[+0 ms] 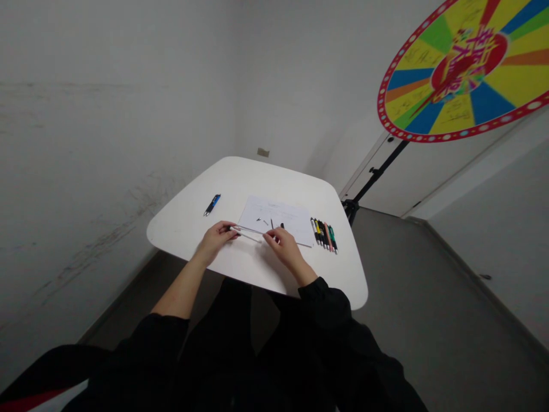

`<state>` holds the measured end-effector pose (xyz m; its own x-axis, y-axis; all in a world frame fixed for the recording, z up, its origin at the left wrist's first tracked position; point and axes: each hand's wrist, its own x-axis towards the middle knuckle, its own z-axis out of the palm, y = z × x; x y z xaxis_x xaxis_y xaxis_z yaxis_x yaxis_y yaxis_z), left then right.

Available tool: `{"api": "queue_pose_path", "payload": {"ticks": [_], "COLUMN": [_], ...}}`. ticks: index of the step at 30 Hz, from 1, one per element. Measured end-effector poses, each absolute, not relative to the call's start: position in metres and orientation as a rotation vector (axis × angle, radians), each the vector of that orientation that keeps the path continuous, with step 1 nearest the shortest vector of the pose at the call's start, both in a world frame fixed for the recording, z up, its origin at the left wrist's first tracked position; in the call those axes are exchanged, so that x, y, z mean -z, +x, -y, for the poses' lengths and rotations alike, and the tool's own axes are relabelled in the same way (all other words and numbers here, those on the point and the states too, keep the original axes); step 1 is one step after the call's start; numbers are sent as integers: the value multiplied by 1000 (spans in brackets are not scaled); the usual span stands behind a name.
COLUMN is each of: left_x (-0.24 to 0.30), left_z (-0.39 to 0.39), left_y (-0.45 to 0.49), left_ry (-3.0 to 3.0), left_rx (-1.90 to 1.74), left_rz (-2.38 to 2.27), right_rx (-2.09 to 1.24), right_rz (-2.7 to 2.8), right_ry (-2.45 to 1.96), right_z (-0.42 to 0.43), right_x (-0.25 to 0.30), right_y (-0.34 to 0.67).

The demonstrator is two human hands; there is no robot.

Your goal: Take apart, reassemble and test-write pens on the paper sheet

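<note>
My left hand (218, 240) is closed, thumb and fingers pinching a slim white pen barrel (249, 235) by its dark end. The barrel points to the right, just over the table near the front edge of the white paper (295, 220). My right hand (283, 247) is closed in a pinch beside the barrel's far end; what its fingers hold, if anything, I cannot make out. Small pen parts (265, 222) lie on the paper just beyond that hand. A short dark piece (282, 225) shows at its fingers, and whether it is held is unclear.
A row of several pens (325, 235) in different colours lies right of the paper. Blue-and-black pens (211, 205) lie at the left of the white table (240, 171). A colourful prize wheel (467, 63) on a black stand (377, 177) rises behind the right side.
</note>
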<state>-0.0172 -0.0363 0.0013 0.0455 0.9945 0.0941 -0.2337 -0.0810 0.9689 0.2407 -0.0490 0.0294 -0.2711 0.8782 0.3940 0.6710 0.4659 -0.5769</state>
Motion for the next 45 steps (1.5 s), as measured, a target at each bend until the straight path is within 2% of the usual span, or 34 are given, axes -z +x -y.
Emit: {"api": "queue_pose_path", "payload": {"ticks": [10, 22, 31, 45], "left_x": [-2, -6, -5, -7], "left_z": [38, 40, 39, 42], "left_y": [-17, -14, -14, -14], "left_ry": [1146, 1203, 1206, 1220], "left_rx": [-1293, -1272, -1300, -1307], "left_rz": [-898, -927, -978, -962], "right_rx": [-12, -219, -569, -537], "right_rz": [2227, 2155, 1505, 1406], "right_ry": [-1208, -1396, -1663, -1838], "right_z": [65, 75, 48, 17], "right_x": [-22, -35, -36, -24], "right_y": [214, 218, 262, 309]}}
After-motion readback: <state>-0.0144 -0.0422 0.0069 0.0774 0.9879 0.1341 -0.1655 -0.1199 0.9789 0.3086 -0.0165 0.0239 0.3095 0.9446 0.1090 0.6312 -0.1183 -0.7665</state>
